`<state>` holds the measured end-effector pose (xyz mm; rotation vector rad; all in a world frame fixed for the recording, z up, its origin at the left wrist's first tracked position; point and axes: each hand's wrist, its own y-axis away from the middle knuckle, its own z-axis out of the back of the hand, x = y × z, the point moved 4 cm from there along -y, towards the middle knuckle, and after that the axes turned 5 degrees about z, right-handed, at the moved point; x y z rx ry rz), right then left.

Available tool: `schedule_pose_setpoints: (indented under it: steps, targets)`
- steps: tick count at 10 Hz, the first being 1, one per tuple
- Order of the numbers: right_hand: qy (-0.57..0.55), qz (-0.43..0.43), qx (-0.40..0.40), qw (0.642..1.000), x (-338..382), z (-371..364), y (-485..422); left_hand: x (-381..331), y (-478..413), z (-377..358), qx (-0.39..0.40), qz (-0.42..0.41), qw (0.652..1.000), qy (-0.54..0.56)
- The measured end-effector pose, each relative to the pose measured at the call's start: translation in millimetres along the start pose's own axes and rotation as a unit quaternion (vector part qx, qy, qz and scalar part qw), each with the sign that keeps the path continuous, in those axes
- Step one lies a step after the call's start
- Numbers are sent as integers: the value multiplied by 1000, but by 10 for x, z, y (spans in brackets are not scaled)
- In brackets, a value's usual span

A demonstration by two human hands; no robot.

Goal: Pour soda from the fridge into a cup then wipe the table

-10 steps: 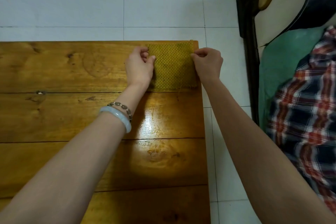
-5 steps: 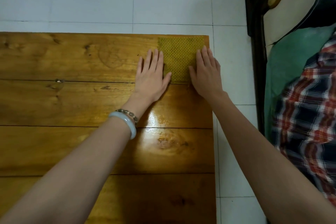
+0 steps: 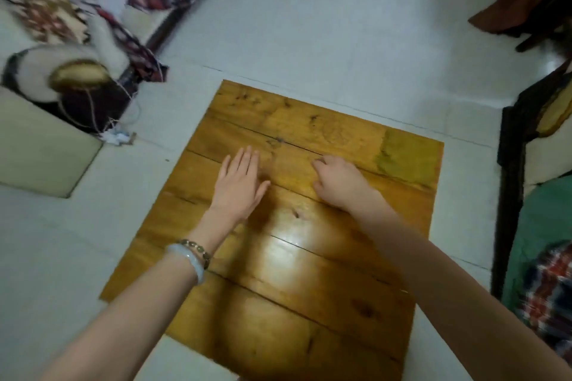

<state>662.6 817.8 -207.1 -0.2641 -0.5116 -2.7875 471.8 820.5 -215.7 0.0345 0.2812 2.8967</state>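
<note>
Hands rest on the glossy, knotty wooden plank worktop (image 3: 309, 272), both empty. The left hand (image 3: 240, 185) lies flat near the worktop's centre, fingers (image 3: 247, 158) straight, close together and pointing to 12 o'clock, with a pale jade bangle (image 3: 188, 257) and a beaded bracelet (image 3: 198, 249) at the wrist. The right hand (image 3: 339, 184), at 3 o'clock from the left and a little apart from it, has its fingers loosely curled, clamped on nothing; the blur makes it hard to say whether they touch the wood. The square, yellow-green mesh wiping cloth (image 3: 405, 155) lies flat at the worktop's 2 o'clock corner, well apart from both hands. White floor tiles (image 3: 325, 25) surround the worktop.
</note>
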Motion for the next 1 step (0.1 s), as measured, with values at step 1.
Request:
schedule_pose_setpoints:
  steps: [1]
  targets:
    - [22,68,-14,997,877,444,-63,863,503,414,-25,66,997,-28]
